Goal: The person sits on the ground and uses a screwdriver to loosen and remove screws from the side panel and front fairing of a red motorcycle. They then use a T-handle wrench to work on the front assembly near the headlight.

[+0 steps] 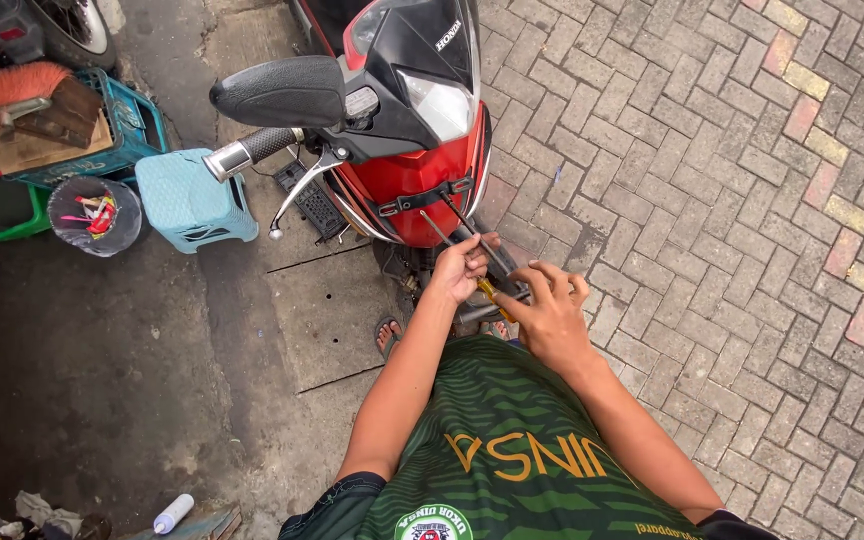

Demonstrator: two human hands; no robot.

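Two hands low at red motorbike point(407, 170) front, beside the wheel; left hand point(460, 268) pinched on thin metal rod point(442, 232) slanting up-left toward fairing; right hand point(550, 312) closed round yellow-handled screwdriver point(493, 293), shaft seemingly aimed up-left at left fingers; left nearer the bike, blue stool point(192, 200) well apart
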